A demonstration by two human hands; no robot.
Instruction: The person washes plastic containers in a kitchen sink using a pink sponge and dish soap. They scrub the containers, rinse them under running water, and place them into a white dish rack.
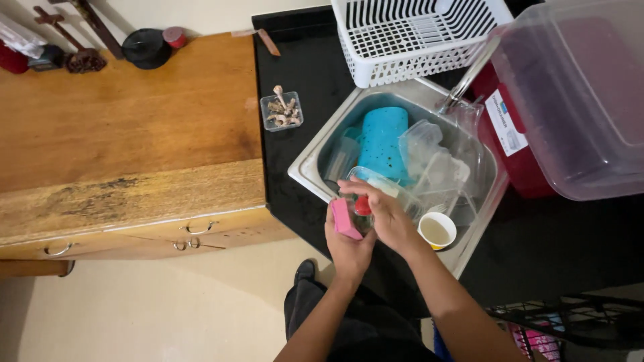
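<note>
Over the sink (305, 175), left-hand fingers (350, 243) wrap a pink sponge (345, 219).

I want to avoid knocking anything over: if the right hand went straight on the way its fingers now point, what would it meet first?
The right hand points left, toward the left hand. It would probably meet first the small red-capped clear container, then the pink sponge in the left hand. Depth is unclear.
</note>
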